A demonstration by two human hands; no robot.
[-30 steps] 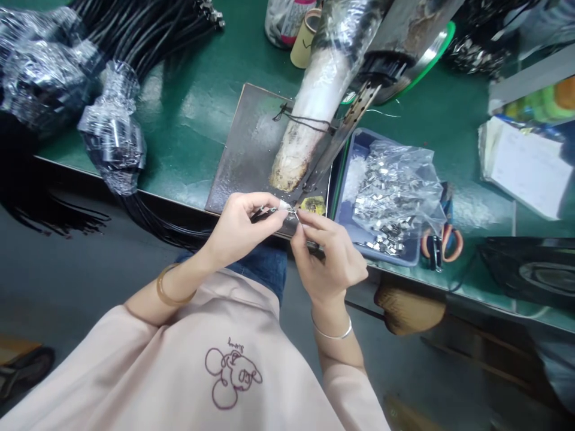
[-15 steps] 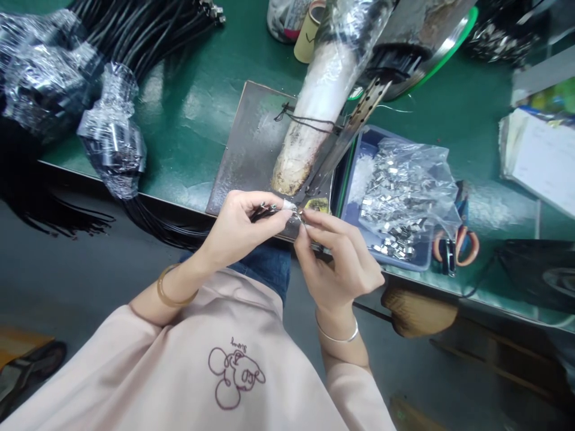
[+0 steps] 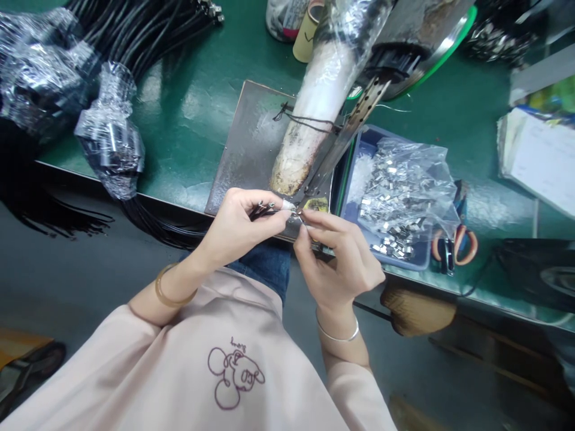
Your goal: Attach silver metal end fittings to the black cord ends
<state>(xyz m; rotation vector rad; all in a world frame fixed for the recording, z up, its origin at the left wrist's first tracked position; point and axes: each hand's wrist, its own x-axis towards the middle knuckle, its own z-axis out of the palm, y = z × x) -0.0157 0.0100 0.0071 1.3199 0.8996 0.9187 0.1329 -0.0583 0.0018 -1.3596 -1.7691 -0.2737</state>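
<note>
My left hand (image 3: 245,224) is closed around the ends of several black cables (image 3: 159,230), their small metal tips showing between thumb and forefinger. White tape wraps its forefinger. My right hand (image 3: 339,254) pinches a small, thin metal piece (image 3: 300,219) against the cable tip at the left fingertips. Both hands meet at the front edge of a dark metal plate (image 3: 245,140), just below a white wrapped tube (image 3: 309,114) and a perforated metal bar (image 3: 359,117). The exact shape of the tiny piece is hard to make out.
Right of the plate, a blue tray (image 3: 420,261) holds a plastic bag and loose metal connectors. Orange-handled scissors (image 3: 466,246) lie beside it. Plastic-wrapped cable bundles (image 3: 112,143) are at the left. Papers (image 3: 539,155) lie at the right, and a yellowish roll (image 3: 305,39) stands behind.
</note>
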